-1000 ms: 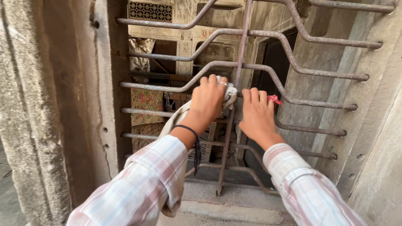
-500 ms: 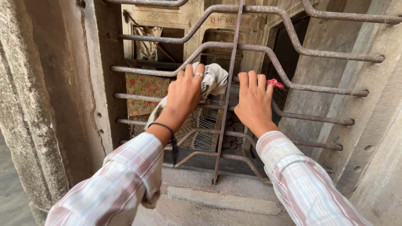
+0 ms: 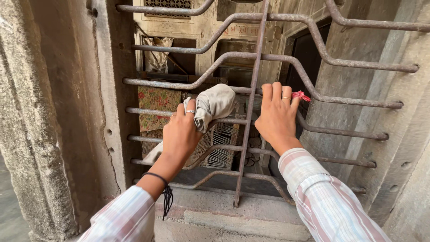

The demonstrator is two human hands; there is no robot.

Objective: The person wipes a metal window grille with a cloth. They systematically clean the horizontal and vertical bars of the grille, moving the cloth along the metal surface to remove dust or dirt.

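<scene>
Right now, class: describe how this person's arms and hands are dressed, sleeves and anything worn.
Both arms wear long pale plaid sleeves with pink and grey stripes. The left hand has a silver ring, and a black band with a dangling cord at the wrist. The right hand has a thin ring.

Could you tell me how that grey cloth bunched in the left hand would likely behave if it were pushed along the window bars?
The grey cloth looks soft and floppy: it folds over the bar and a tail hangs below the left hand. It is probably light, since bunched fingers alone hold it. It may snag or drag, as the metal grille looks rough and rusty.
</scene>
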